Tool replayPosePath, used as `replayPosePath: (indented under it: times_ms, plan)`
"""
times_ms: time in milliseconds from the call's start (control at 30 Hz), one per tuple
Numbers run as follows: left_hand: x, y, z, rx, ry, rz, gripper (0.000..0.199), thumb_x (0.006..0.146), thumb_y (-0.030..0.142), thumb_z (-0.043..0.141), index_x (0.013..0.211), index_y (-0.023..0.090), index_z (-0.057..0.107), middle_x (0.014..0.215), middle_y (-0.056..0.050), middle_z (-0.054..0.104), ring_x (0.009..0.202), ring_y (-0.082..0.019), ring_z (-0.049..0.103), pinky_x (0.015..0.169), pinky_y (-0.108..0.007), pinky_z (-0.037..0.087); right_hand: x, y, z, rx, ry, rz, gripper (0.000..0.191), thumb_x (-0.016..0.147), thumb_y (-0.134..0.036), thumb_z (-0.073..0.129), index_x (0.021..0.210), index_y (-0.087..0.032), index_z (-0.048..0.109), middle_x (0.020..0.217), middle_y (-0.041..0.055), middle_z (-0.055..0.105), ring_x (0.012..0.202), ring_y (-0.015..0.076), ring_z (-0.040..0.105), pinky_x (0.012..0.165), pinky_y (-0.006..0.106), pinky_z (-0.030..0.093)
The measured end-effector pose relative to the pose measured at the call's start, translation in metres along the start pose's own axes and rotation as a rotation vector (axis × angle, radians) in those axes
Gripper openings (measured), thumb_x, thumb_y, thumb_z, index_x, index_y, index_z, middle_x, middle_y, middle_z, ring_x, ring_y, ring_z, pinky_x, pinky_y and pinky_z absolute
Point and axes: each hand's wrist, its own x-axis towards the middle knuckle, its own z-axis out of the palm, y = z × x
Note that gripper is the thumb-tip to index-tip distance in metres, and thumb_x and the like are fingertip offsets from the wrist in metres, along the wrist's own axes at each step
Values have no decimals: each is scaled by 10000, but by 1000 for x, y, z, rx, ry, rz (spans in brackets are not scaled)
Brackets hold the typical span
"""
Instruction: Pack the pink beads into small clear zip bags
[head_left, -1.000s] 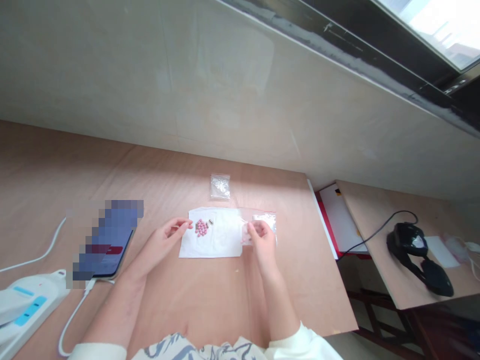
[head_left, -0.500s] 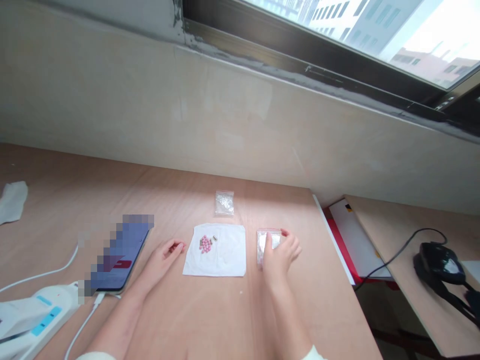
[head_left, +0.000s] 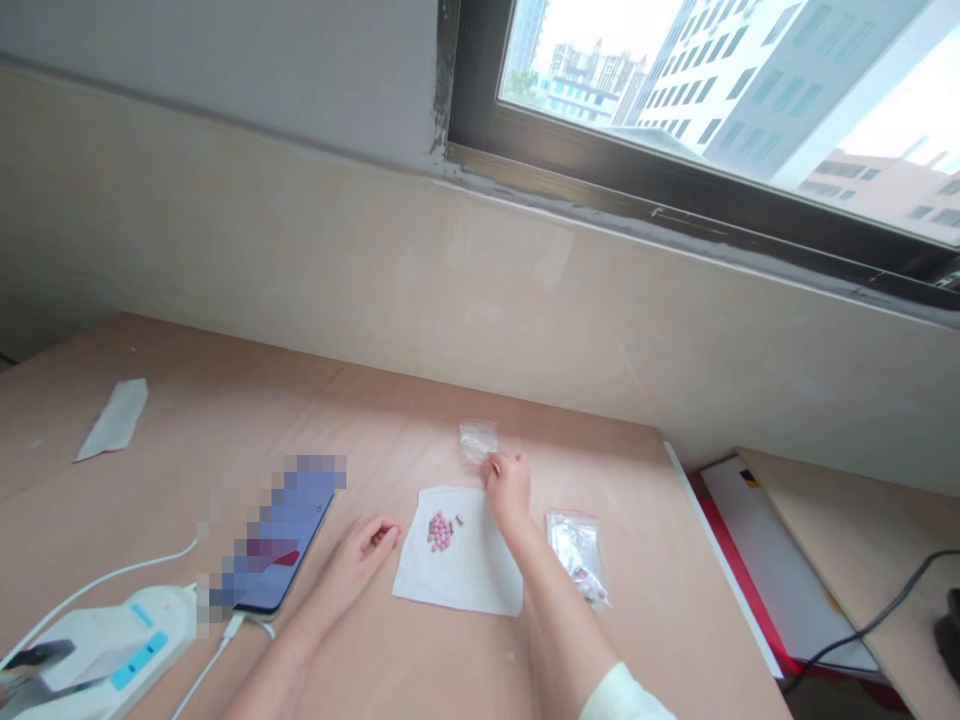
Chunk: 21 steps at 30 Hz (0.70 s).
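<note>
Clear plastic bag [head_left: 478, 440] pinched at lower corner by right hand [head_left: 508, 487]; left hand [head_left: 367, 552] half-curled beside white sheet [head_left: 469, 578] bearing pink pills [head_left: 440, 532]

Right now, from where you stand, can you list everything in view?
plywood table: one, light tan, under everything
white paper sheet: one, white, on the table
pink tablets: a small cluster, pink, on the sheet
metal capsules: one or two, silver, beside the tablets
small plastic bag: one, clear, beyond the sheet
zip bag: one, clear, right of the sheet
phone: one, partly blurred, left of the sheet
power strip: one, white and blue, near corner
window: one, dark frame, above the wall
left hand: one, empty, beside the sheet
right hand: one, at the small bag
</note>
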Motion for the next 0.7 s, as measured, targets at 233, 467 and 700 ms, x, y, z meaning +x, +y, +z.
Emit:
replayPosePath:
  times_ms: [233, 467, 700]
  plan:
    - [4, 19, -4, -217, -62, -145, 291, 728, 416, 469, 863, 186, 586, 926, -62, 630, 897, -209, 557, 802, -309, 425, -37, -11, -40, 667, 15, 242, 217, 737, -329, 447, 799, -172, 584, 796, 63, 617, 763, 189, 523, 673, 296, 366]
    - [-3, 60, -4, -348, -336, -68, 272, 746, 357, 485, 901, 159, 588, 897, -53, 636, 863, -185, 558, 791, -291, 423, -91, -14, -42, 880, -226, 427, 217, 674, -388, 534, 720, -189, 610, 726, 25, 627, 642, 156, 511, 538, 255, 336]
    - [-10, 64, -1, -264, -260, -112, 227, 673, 348, 536, 724, 145, 623, 697, -31, 634, 704, -177, 567, 687, -282, 440, -103, -10, -44, 873, -218, 481, 233, 639, -400, 573, 657, -170, 602, 689, 25, 625, 594, 137, 488, 535, 244, 316]
